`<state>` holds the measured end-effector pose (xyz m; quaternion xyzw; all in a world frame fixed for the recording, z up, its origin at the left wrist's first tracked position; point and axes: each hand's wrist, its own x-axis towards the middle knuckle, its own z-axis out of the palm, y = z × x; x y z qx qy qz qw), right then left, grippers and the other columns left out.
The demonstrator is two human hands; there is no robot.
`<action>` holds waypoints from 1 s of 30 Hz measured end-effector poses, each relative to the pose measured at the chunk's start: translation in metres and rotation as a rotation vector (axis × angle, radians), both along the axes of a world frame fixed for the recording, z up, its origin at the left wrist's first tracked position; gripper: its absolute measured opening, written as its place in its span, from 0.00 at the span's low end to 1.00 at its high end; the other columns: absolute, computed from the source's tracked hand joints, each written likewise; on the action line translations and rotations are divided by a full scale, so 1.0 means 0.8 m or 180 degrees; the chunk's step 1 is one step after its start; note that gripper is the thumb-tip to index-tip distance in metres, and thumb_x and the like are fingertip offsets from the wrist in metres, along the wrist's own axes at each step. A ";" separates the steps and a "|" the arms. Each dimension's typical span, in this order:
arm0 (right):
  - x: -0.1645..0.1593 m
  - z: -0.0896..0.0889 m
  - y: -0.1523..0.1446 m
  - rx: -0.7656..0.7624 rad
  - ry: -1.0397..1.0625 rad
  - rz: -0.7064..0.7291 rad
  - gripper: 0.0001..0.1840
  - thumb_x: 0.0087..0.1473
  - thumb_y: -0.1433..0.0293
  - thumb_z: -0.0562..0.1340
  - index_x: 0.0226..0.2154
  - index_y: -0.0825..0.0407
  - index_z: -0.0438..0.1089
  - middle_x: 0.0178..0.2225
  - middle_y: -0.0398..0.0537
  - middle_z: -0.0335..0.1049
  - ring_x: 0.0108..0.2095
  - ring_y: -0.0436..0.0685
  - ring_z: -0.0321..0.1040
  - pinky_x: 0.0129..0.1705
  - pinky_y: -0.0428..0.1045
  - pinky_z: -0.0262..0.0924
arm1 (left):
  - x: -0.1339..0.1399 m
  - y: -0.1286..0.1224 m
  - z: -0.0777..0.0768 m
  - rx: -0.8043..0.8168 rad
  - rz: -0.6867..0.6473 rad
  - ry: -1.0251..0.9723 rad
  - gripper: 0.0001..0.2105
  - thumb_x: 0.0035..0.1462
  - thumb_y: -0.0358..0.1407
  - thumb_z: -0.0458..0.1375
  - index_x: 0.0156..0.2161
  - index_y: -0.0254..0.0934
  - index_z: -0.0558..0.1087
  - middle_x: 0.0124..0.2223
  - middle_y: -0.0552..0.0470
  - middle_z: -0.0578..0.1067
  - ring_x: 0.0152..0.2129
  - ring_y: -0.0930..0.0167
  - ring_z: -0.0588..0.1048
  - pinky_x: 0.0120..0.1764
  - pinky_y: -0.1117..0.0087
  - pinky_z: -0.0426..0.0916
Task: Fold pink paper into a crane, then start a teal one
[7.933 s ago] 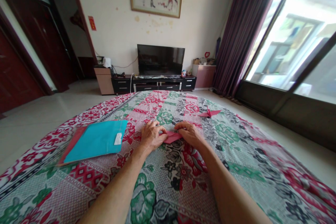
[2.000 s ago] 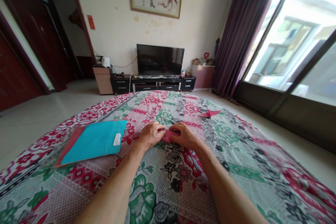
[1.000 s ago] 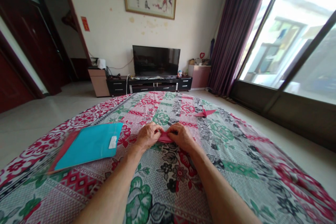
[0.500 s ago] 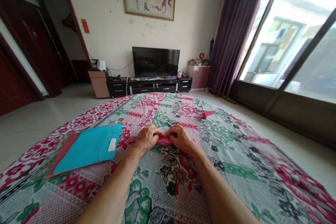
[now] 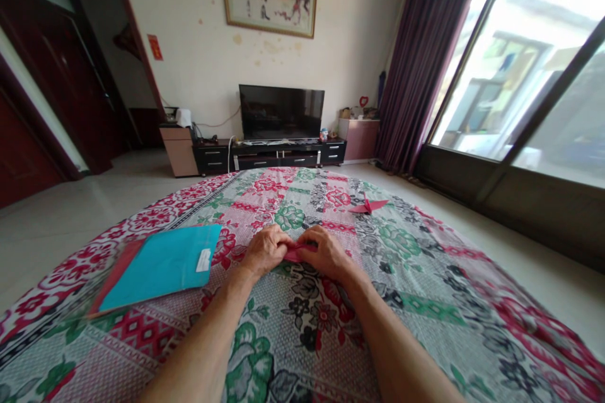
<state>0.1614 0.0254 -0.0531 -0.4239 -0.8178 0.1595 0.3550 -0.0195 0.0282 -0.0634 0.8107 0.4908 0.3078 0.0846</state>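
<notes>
- Now, as two seconds ago, the folded piece of pinkish-red paper (image 5: 293, 255) sits low over the round table's floral cloth of red, green, black and grey (image 5: 283, 321), directly between the two hands.
- The bare left hand (image 5: 267, 249) is mostly closed, its fingers curled and its thumb and fingertips pinching the paper's left end.
- The bare right hand (image 5: 326, 253) is bent in a similar pinch at the other end; compared with half a second ago, its fingertips stand a little differently on the paper, and a folded part now shows beneath them.
- Against almost eight seconds ago, less of the paper is visible: then it showed as a longer pointed strip, while now the fingers cover much of it, so its exact shape cannot be told.
- Beyond the right hand, well apart from it, the pinkish-red folded paper bird with pointed wings (image 5: 368, 206) keeps its place on the cloth.
- Left of the left hand, the flat bright blue packet with a white label (image 5: 161, 267) lies as before, a red edge showing along its left side.
- The whole view is turned slightly rightward since two seconds ago, so the black flat television (image 5: 282, 112) appears further left.
</notes>
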 end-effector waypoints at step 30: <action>0.015 -0.005 0.009 -0.0066 -0.0042 0.0491 0.12 0.45 0.77 0.61 0.32 0.49 0.77 0.36 0.47 0.71 0.38 0.52 0.67 0.43 0.48 0.62 | -0.005 -0.009 0.001 0.0038 -0.0239 0.0134 0.16 0.48 0.25 0.52 0.35 0.43 0.79 0.28 0.53 0.71 0.28 0.74 0.69 0.34 0.74 0.65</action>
